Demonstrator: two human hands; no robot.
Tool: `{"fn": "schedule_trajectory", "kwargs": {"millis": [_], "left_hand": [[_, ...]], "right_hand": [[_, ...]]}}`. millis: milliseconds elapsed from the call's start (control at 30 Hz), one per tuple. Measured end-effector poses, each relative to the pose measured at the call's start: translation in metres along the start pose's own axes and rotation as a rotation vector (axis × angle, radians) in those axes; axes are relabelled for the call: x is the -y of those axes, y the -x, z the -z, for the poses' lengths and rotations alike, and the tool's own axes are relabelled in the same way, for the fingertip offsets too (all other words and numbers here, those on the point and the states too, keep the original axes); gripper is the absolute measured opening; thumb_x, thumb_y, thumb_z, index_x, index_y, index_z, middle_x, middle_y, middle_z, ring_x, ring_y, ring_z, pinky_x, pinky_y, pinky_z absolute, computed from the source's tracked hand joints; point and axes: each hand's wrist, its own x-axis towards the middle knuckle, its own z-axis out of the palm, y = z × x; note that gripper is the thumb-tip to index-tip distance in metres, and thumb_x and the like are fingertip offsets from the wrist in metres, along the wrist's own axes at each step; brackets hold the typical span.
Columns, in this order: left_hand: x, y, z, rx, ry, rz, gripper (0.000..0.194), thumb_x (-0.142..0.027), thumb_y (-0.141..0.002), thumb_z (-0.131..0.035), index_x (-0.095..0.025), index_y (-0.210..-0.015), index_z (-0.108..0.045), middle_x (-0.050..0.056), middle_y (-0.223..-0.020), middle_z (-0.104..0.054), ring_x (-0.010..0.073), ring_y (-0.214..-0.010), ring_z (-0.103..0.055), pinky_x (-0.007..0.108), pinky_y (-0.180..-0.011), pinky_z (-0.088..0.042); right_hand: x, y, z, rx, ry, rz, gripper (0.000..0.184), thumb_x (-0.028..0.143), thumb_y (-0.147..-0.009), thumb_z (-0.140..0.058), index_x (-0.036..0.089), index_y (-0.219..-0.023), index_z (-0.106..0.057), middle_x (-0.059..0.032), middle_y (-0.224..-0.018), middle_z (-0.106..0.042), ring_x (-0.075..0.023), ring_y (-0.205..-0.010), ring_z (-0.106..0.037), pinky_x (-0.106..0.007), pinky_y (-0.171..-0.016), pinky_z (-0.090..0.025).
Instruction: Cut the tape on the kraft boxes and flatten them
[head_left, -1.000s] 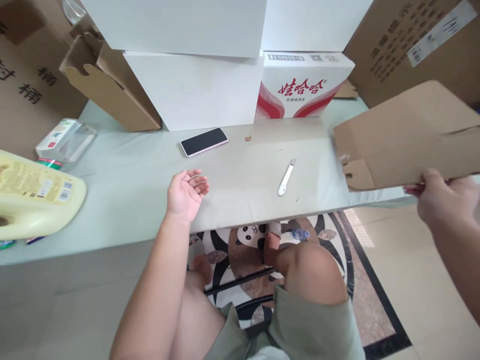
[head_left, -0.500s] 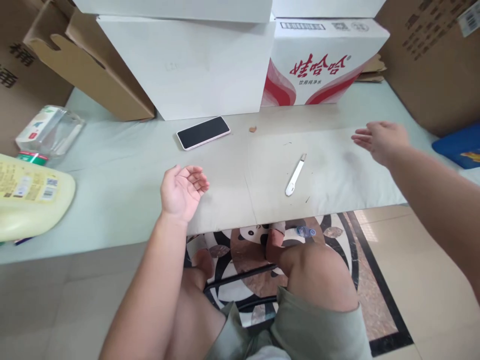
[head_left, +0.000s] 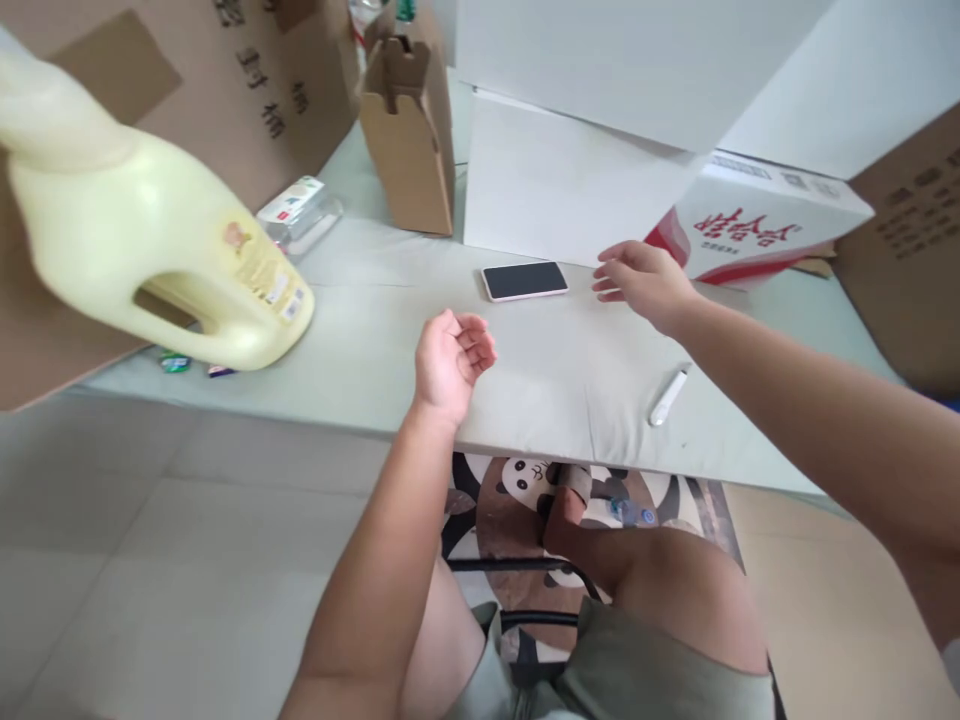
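My left hand (head_left: 452, 365) rests palm up near the table's front edge, fingers loosely curled and apart, holding nothing. Over the table, my right hand (head_left: 637, 282) reaches leftward with its fingers spread and nothing in them. A smartphone (head_left: 525, 281) with a dark screen lies between and beyond the two hands, touched by neither. Below my right forearm a white utility knife (head_left: 669, 396) lies on the pale green tablecloth (head_left: 555, 370).
A large pale yellow jug (head_left: 172, 230) stands tilted in view at the left. Behind it are a clear plastic bottle (head_left: 304, 212) and a brown carton (head_left: 412, 160). White boxes (head_left: 540, 180) and a red-and-white box (head_left: 750, 225) line the back. Big brown cartons (head_left: 907, 240) flank the table.
My right hand let go of a flat piece of cardboard at the right, then moved left across the table. The view has turned left. My left hand keeps its pose.
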Motion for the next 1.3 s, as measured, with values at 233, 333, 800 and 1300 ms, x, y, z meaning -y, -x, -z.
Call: {"fn": "schedule_trajectory", "kwargs": {"millis": [233, 333, 800, 1300], "left_hand": [[-0.025, 0.005, 0.021, -0.047, 0.115, -0.028, 0.040, -0.038, -0.094, -0.043, -0.016, -0.068, -0.064, 0.003, -0.061, -0.059, 0.0104, -0.054, -0.056, 0.023, -0.058, -0.046], [-0.031, 0.002, 0.030, -0.021, 0.149, -0.035, 0.040, -0.038, -0.094, -0.044, -0.017, -0.067, -0.064, 0.003, -0.060, -0.059, 0.0105, -0.053, -0.055, 0.025, -0.060, -0.045], [-0.025, -0.007, 0.034, -0.068, 0.106, -0.123, 0.022, -0.024, -0.088, -0.054, -0.020, -0.067, -0.059, -0.001, -0.060, -0.057, 0.0103, -0.055, -0.052, 0.026, -0.061, -0.041], [-0.014, 0.008, 0.019, -0.024, -0.222, -0.697, 0.026, -0.047, -0.088, -0.072, -0.024, -0.101, -0.072, 0.002, -0.114, -0.071, 0.0279, -0.131, -0.063, 0.032, -0.099, -0.053]], "right_hand": [[0.097, -0.025, -0.136, 0.230, 0.426, 0.382, 0.018, 0.010, -0.092, -0.061, 0.017, -0.108, -0.067, -0.0073, -0.125, -0.067, -0.0151, -0.095, -0.070, -0.044, -0.107, -0.056], [0.137, -0.043, -0.172, 0.195, 0.601, 0.524, 0.027, 0.007, -0.092, -0.062, 0.013, -0.117, -0.068, -0.0110, -0.159, -0.043, -0.0193, -0.120, -0.068, -0.039, -0.120, -0.045], [0.154, -0.061, -0.172, 0.062, 0.656, 0.601, 0.032, -0.001, -0.087, -0.053, 0.000, -0.112, -0.074, -0.0136, -0.140, -0.060, -0.0244, -0.137, -0.056, -0.035, -0.119, -0.043], [-0.034, 0.175, -0.010, -0.583, 0.174, 0.622, 0.017, 0.035, -0.086, -0.061, 0.034, -0.068, -0.061, -0.0062, -0.089, -0.073, -0.0321, -0.090, -0.073, -0.060, -0.082, -0.057]]}}
